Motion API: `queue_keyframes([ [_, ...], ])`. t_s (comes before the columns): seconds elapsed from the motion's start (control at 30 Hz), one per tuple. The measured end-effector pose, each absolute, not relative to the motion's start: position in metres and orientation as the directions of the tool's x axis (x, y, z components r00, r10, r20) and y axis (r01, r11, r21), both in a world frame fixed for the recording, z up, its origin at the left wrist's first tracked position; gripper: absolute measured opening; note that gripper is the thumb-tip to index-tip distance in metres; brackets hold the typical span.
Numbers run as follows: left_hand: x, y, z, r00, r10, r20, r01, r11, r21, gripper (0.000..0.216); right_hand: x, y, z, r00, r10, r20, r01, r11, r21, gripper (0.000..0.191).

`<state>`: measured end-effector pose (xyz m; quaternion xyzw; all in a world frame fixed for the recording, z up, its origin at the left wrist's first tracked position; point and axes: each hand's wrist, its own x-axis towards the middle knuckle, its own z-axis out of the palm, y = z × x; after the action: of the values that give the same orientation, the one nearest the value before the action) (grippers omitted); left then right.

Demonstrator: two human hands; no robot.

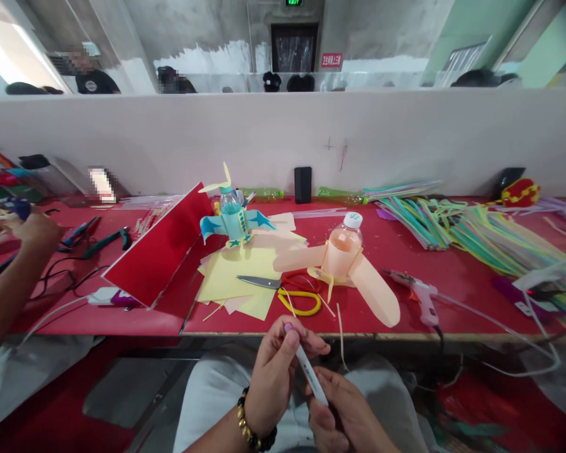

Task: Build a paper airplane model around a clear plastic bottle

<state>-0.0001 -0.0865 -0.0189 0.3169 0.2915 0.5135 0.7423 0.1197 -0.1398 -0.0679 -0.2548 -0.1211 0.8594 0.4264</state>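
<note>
- A white marker (pixel 312 374) with a purple end is held between both hands at bottom centre, just below the front edge of the red table (pixel 75 319).
- The left hand (pixel 273 377) is closed around the marker's upper part, and a black and gold bead bracelet (pixel 251 415) is worn on that wrist.
- The right hand (pixel 342 412) is curled around the marker's lower end, which is partly hidden by it.
- A co-worker's hand (pixel 38 229) is seen at far left, half-curled; what is held there cannot be told.
- Two bottles with paper wings, one blue (pixel 233 217) and one peach (pixel 343 251), are stood at centre.
- Scissors (pixel 259 282) are laid on yellow paper (pixel 229 283), just left of the peach bottle.
- A pink glue gun (pixel 417 296) is laid right of centre, and bundled straws (pixel 500 236) are heaped at right.
- A red board (pixel 158 245) is propped at a tilt left of centre, beside green-handled pliers (pixel 106 244).
</note>
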Motion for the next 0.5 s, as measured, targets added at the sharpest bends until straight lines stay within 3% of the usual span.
queue_keyframes([
  [0.3,0.0016,-0.0848,-0.0267,0.243,0.956,-0.167,-0.518,0.273,0.811,0.021,0.1189,-0.1368,-0.0667,-0.437,0.841,-0.32,-0.597,-0.537,-0.596,0.041],
  [0.5,0.0033,-0.0862,-0.0271,0.277,0.949,-0.148,-0.523,0.279,0.806,0.021,0.1136,-0.1358,-0.0674,-0.487,0.799,-0.353,-0.646,-0.601,-0.47,0.044],
])
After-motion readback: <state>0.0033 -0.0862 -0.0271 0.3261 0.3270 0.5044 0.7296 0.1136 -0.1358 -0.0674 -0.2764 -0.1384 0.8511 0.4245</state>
